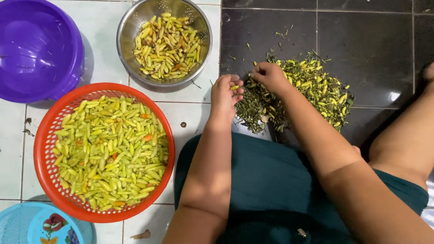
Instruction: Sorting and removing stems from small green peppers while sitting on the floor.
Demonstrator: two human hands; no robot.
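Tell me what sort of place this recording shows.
Probably a home kitchen floor. The person sits on floor tiles, sorting a pile of chillies, with a red basket and a metal colander of chillies alongside.

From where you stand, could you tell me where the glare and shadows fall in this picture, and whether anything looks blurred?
In the head view, glare shows as white patches on the dark floor tiles and bright spots inside the purple bowl; the metal colander and red basket cast soft shadows on the pale tiles; the left hand, right hand and chilli pile look sharp.
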